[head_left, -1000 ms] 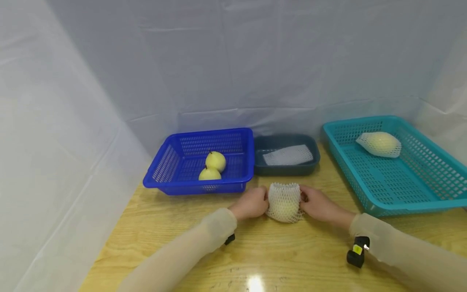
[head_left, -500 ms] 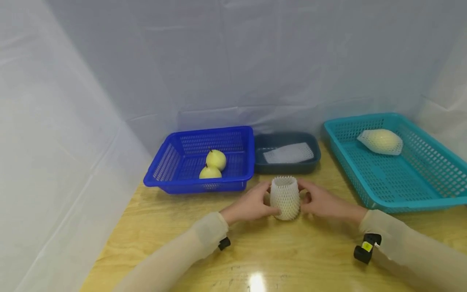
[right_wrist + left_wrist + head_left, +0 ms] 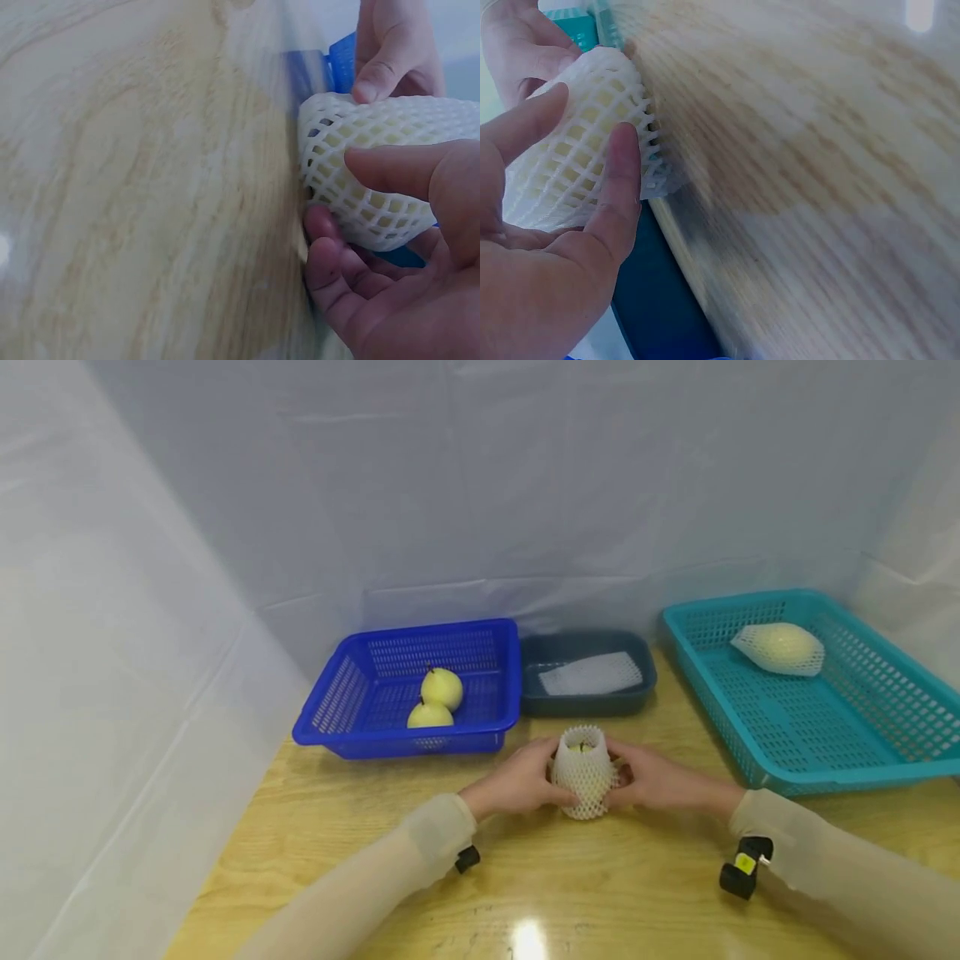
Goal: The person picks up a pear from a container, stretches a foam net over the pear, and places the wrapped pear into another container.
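Observation:
A pear in a white foam net sleeve (image 3: 586,785) stands upright on the wooden table between my hands. The net's round mouth faces up, and the pear's top with its dark stem (image 3: 581,747) shows inside. My left hand (image 3: 525,778) grips the netted pear from the left, thumb across the front. From the right, my right hand (image 3: 663,779) holds it, thumb also at the front. Yellow skin shows through the mesh in the left wrist view, with the left fingers (image 3: 619,176) on the net. Close over the table, the right fingers (image 3: 330,270) curl beneath the sleeve's side.
Behind the left hand stands a blue basket (image 3: 408,735) with two bare pears (image 3: 442,690). Beside it, a dark tray (image 3: 588,706) holds flat white foam netting (image 3: 592,674). At right, a teal basket (image 3: 787,718) contains a netted pear (image 3: 780,648). White sheeting (image 3: 480,485) hangs behind.
The net's mouth has gone from flattened to round, and the pear's stem now shows inside it. Both hands have shifted their grip, bringing their thumbs to the front.

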{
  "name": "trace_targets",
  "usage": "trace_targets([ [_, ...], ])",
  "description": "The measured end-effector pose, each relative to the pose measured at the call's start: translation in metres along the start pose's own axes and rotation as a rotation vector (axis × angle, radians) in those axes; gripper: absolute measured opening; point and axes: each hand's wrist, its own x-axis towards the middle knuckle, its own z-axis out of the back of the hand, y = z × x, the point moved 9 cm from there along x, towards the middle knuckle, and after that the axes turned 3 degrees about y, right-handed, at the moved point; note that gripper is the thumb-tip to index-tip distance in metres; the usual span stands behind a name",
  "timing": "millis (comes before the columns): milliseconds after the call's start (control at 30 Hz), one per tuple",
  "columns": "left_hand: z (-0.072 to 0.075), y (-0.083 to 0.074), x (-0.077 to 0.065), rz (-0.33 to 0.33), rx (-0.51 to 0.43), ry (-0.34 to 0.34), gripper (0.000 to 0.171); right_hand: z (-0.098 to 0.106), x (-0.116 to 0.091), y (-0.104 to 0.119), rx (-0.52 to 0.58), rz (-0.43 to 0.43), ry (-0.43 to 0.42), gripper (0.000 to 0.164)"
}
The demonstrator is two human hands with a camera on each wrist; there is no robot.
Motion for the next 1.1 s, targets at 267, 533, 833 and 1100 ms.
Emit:
trace_targets([
  [267,-0.005,0.001,0.003,0.018,-0.037,0.005,0.075,-0.002,0.003,-0.005,-0.074,-0.021,-0.026,0.087],
  [533,0.003,0.0,0.001,0.025,-0.175,-0.061,0.077,0.011,0.0,0.009,-0.106,0.075,-0.1,0.08],
  [833,0.012,-0.015,-0.004,0.002,-0.272,-0.094,0.072,0.018,-0.001,0.022,-0.025,0.096,-0.052,0.086],
  [1100,0.014,-0.019,-0.005,0.011,-0.231,-0.126,0.07,0.024,-0.004,0.021,0.052,0.132,-0.121,0.091],
])
